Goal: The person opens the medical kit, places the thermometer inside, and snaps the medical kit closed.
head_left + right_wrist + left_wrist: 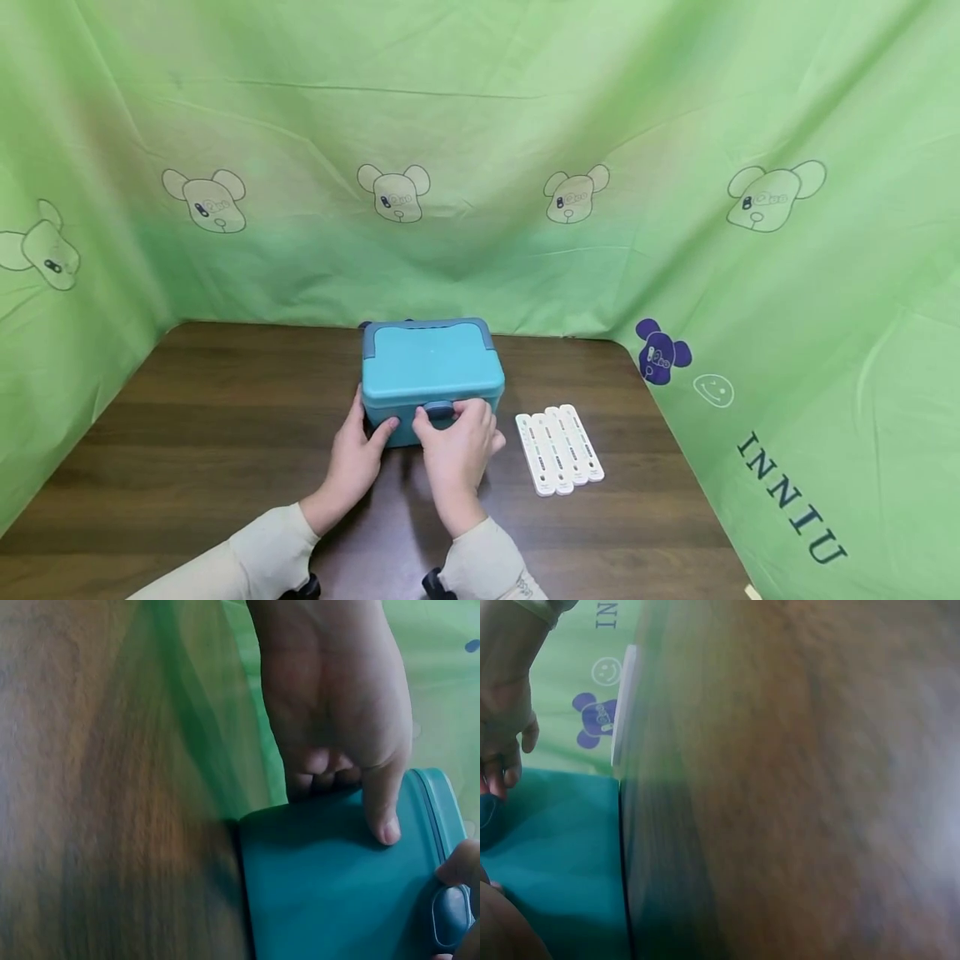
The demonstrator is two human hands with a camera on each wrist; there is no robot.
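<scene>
A teal storage box (431, 358) with a closed lid and a blue-grey handle stands on the table. My left hand (352, 454) grips its left front corner, the thumb flat on the front wall and the fingers along the side. In the right wrist view this hand's thumb (385, 821) presses the teal wall. At the middle of the front is a dark blue latch (438, 409). Thumb and forefinger of my right hand (461, 454) pinch it from both sides. The left wrist view shows the right hand's fingertips (502, 780) at the latch.
Several slim white test cassettes (558, 450) lie side by side on the brown wooden table (247, 433), right of the box. A green cloth (480, 267) printed with bear heads hangs behind the table and along both sides.
</scene>
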